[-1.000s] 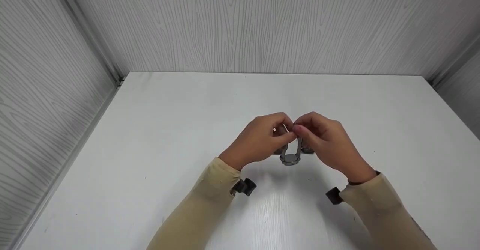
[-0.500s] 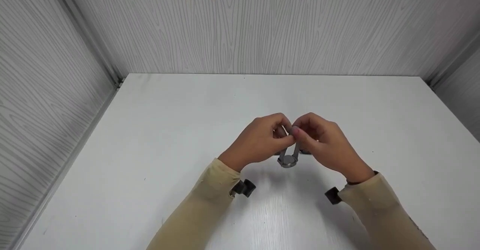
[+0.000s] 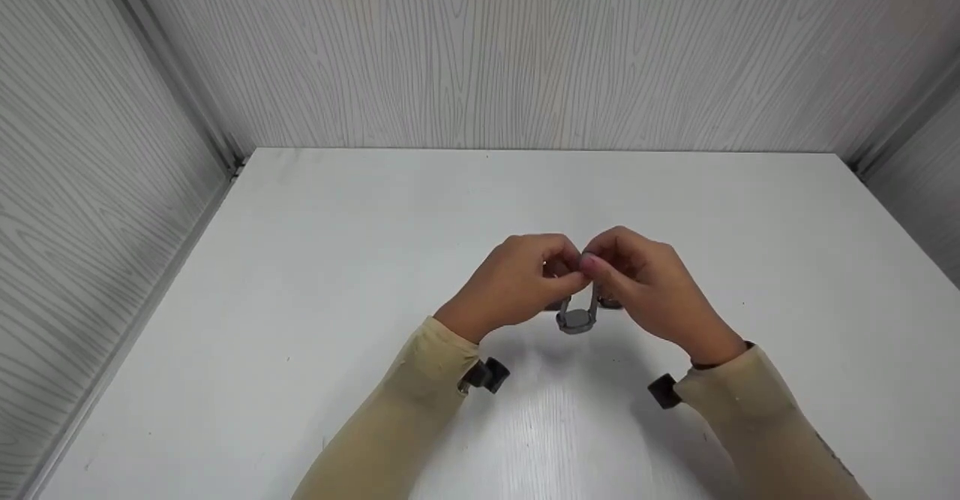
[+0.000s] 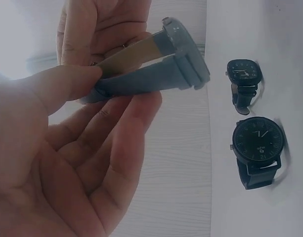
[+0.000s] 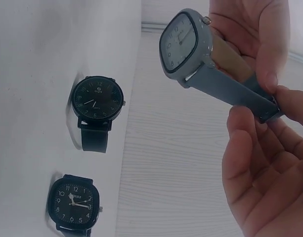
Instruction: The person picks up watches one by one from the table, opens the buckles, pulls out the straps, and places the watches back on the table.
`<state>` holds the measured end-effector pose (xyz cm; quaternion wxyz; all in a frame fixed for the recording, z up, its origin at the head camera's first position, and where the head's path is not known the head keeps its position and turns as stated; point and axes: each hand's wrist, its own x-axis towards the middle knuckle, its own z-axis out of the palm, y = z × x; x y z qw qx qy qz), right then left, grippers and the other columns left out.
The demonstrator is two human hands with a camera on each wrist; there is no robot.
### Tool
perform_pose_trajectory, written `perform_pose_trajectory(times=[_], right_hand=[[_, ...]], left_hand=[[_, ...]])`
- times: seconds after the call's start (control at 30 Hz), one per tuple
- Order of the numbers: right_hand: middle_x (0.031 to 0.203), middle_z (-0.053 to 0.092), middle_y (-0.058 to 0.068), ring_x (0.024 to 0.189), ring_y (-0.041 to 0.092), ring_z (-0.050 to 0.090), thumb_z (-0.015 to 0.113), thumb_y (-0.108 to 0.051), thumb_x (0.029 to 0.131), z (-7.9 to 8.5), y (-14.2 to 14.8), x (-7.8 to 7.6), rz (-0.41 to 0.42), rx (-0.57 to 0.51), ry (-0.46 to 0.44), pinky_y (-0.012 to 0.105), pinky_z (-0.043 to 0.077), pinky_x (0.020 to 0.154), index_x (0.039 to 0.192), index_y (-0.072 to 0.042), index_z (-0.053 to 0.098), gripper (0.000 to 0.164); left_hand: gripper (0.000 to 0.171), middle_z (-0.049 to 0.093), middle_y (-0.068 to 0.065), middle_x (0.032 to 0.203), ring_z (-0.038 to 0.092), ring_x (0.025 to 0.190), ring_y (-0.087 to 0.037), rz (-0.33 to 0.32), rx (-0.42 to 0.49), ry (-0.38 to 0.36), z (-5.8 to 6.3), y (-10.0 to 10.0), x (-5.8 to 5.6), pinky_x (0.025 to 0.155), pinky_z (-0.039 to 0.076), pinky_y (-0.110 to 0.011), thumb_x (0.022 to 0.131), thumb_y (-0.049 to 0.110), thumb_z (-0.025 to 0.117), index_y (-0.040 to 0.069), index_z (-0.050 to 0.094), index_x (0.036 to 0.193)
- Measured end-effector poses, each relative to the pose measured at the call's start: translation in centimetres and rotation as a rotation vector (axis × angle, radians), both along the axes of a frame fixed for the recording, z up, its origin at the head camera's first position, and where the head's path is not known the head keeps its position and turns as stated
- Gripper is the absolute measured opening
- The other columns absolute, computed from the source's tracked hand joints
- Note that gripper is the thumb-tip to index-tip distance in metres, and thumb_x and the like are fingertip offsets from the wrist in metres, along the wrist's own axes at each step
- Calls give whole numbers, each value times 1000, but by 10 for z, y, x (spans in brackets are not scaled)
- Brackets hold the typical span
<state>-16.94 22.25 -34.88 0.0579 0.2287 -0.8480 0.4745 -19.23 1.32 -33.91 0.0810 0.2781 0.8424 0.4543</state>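
Note:
A grey wristwatch (image 3: 576, 321) hangs by its strap between both hands, its case lowest in the head view. In the right wrist view its pale, squarish dial (image 5: 180, 43) shows, and the strap (image 5: 233, 91) forms a loop with a tan inner side. My left hand (image 3: 521, 278) pinches the strap's buckle end between thumb and fingers. From the other side my right hand (image 3: 649, 286) pinches that same end, its thumb right at the buckle. The fingertips of both hands meet there and partly hide the buckle.
Two black watches lie on the white table (image 3: 375, 222) beyond the hands, mostly hidden in the head view: a round one (image 4: 260, 140) and a square one (image 4: 244, 73). A wood-grain panel (image 3: 480, 57) rises behind the table, with another (image 3: 82, 207) at left.
Both hands stay at the strap end with only small finger movements. The left fingers have dipped slightly, and the hanging case has swung a little to the left.

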Motion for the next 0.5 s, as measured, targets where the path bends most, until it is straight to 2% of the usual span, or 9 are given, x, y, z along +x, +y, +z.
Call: perform_pose_trajectory(times=[0.13, 0.27, 0.5], right_hand=[[89, 68, 2, 73, 28, 64, 64, -22, 104, 0, 1, -1, -11, -14, -16, 28, 52, 63, 108, -9, 68, 14], [92, 70, 3, 75, 31, 64, 63, -21, 104, 0, 2, -2, -17, -18, -29, 30, 54, 65, 109, -9, 68, 14], [88, 68, 1, 70, 21, 64, 66, -23, 103, 0, 0, 0, -20, 27, 17, 28, 52, 62, 107, -12, 67, 12]], left_hand=[[5, 71, 6, 82, 66, 70, -9, -1, 36, -14, 0, 1, 0, 63, 50, -28, 97, 27, 72, 25, 69, 100], [10, 72, 2, 80, 69, 68, -13, -4, 69, -39, 1, 1, 1, 62, 51, -29, 97, 26, 73, 23, 64, 100], [10, 73, 9, 85, 68, 75, -12, -24, 89, 5, 0, 0, 1, 64, 51, -28, 97, 23, 72, 22, 65, 104]])
